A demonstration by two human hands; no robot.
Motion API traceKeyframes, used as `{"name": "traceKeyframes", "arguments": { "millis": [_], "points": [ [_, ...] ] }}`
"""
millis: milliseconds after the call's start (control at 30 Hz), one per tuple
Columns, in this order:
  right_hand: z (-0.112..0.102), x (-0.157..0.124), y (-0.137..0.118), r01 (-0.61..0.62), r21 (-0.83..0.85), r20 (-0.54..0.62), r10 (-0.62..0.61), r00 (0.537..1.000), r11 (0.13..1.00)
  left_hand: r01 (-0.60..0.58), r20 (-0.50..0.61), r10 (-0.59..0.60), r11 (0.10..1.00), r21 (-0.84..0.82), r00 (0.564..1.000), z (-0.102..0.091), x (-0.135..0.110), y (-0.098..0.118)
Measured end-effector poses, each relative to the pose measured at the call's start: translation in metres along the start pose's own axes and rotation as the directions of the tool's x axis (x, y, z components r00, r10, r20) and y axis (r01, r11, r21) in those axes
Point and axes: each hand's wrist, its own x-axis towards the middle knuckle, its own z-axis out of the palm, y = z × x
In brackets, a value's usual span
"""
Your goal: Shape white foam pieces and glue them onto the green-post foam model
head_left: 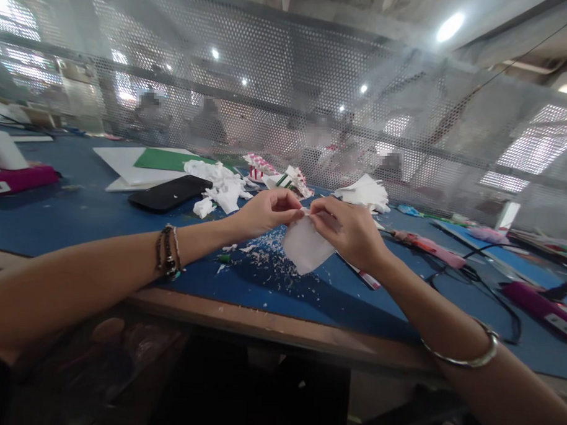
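A thin white piece of paper [306,245] hangs between my two hands above the blue tabletop. My left hand [270,211] is closed, thumb and forefinger pinching its upper edge. From the other side my right hand [352,230] pinches the same edge, fingertips close to those of the left. Small white paper scraps [275,262] are scattered on the table under the hands. A crumpled heap of white paper [224,182] sits beyond my left hand, and a stack of cut white pieces [365,192] sits beyond my right.
A black phone [170,193] lies left, near white and green sheets [162,160]. Red-and-white items [260,165] stand behind my hands. To the right are a pink tool [428,248] with a black cable and a magenta box [540,308]. A perforated metal screen [279,70] rises behind the table.
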Motion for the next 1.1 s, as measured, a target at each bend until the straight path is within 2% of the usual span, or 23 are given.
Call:
{"name": "traceKeyframes", "arguments": {
  "millis": [300, 567, 733, 833, 933, 1033, 1100],
  "points": [
    [0.006, 0.001, -0.001, 0.055, 0.052, -0.043, -0.053, 0.998, 0.997, 0.032, 0.03, -0.032, 0.999, 0.001, 0.999, 0.002, -0.002, -0.001],
    [0.001, 0.001, 0.002, -0.105, 0.211, 0.079, 0.09, 0.993, 0.972, 0.091, 0.016, -0.091, 0.996, -0.003, 0.996, 0.001, -0.004, 0.003],
    [-0.001, 0.001, -0.002, -0.083, 0.096, 0.021, 0.081, 0.996, 0.992, 0.092, 0.028, -0.09, 0.993, -0.068, 0.996, 0.0, -0.002, 0.002],
    [0.001, 0.001, -0.003, -0.11, 0.138, -0.022, 0.114, 0.993, 0.984, 0.056, 0.06, -0.049, 0.991, -0.123, 0.997, -0.001, 0.0, -0.001],
    [0.004, 0.001, -0.003, -0.209, 0.353, -0.043, 0.239, 0.97, 0.912, 0.038, 0.048, -0.032, 0.991, -0.128, 0.998, -0.002, 0.001, -0.004],
    [0.007, 0.002, -0.005, -0.334, 0.577, 0.06, 0.369, 0.927, 0.745, 0.002, 0.006, -0.001, 0.994, -0.111, 1.0, -0.002, 0.001, -0.005],
    [0.007, 0.003, -0.008, -0.385, 0.651, 0.112, 0.419, 0.901, 0.654, -0.01, -0.002, 0.01, 0.995, -0.098, 1.0, -0.002, 0.001, -0.004]
  ]
}}
